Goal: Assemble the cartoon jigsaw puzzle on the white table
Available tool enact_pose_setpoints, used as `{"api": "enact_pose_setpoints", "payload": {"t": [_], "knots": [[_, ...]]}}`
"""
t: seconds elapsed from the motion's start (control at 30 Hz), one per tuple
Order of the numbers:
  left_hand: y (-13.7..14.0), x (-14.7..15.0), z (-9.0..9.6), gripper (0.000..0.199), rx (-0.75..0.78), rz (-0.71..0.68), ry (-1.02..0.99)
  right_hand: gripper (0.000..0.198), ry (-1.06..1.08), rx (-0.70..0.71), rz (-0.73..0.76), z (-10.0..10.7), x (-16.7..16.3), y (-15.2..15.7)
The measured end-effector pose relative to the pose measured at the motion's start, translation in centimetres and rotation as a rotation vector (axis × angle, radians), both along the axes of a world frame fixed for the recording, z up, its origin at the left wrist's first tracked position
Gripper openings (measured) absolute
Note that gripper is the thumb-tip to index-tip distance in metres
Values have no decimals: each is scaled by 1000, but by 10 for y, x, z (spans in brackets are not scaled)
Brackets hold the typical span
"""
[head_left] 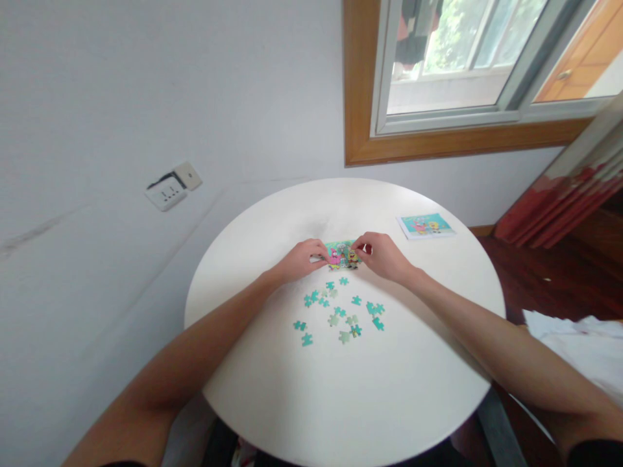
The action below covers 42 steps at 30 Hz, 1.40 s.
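Puzzle (343, 255), partly joined, lying flat near the middle of a round white counter (287, 402), straight ahead between two bare hands. Printed on it: a pink cartoon figure toward the left, a yellow one toward the right, green-teal around them. Left hand (300, 259) at the puzzle's left edge, thumb and forefinger curved into a loop, tips close together and touching the picture; impossible to tell whether clamped on a piece. Right hand (382, 254) at the opposite edge, thumb and fingertips drawn together over the upper right part; again impossible to tell whether gripping a piece. Both forearms reaching in from the lower corners.

Scattered between puzzle and near rim: more than a dozen loose pieces (307, 339), some teal, some pale green, a few touching or overlapping. Farther off to the right, flat on the counter and well apart from the puzzle: a picture card (426, 226) with similar pink and yellow figures on teal.

Beyond, a pale wall (146, 84) with a white socket (167, 193), a wood-framed window (357, 84), a red-and-cream curtain (559, 175) and, at lower right, white cloth (574, 340) above dark floor.
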<state>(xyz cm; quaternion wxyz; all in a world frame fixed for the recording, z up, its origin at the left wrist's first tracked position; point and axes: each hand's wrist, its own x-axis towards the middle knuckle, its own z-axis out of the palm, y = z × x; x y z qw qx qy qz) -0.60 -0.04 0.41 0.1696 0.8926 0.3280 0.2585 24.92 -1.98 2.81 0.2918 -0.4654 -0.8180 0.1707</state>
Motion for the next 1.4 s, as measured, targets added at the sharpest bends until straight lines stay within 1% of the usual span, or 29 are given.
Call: {"api": "enact_pose_setpoints", "payload": {"t": [0.23, 0.3, 0.33, 0.4, 0.5, 0.53, 0.6, 0.67, 0.7, 0.8, 0.9, 1.07, 1.23, 1.4], "knots": [[2, 0, -2, 8, 8, -8, -5, 18, -11, 6, 9, -1, -1, 0], [2, 0, -2, 8, 5, -12, -6, 18, -23, -10, 40, 1, 1, 0], [2, 0, -2, 8, 3, -12, -7, 18, -38, -31, 86, 3, 3, 0], [1, 1, -1, 7, -2, -12, -11, 16, -101, -109, 239, 8, 7, -1], [0, 1, -1, 7, -5, -7, -16, 11, -224, -286, 477, 16, 14, -6], [0, 1, -1, 7, -6, -7, -17, 8, -260, -346, 524, 19, 16, -8], [0, 1, -1, 7, -7, -8, -16, 5, -329, -448, 561, 23, 18, -14], [0, 0, -2, 8, -9, -6, -14, 8, -421, -494, 539, 25, 19, -20], [0, 0, -2, 8, -11, -5, -13, 10, -470, -488, 511, 26, 19, -23], [1, 0, -3, 8, -14, -3, -9, 15, -563, -397, 442, 25, 17, -31], [1, 0, -3, 8, -13, -4, -7, 12, -559, -339, 428, 22, 14, -33], [0, 1, 0, 8, -11, -2, -1, 8, -543, -352, 416, 20, 10, -31], [1, 1, -2, 8, -4, 7, 3, 7, -524, -344, 386, 21, 13, -26], [0, 1, -2, 9, -11, 11, 0, 10, -476, -260, 366, 21, 13, -24]]}}
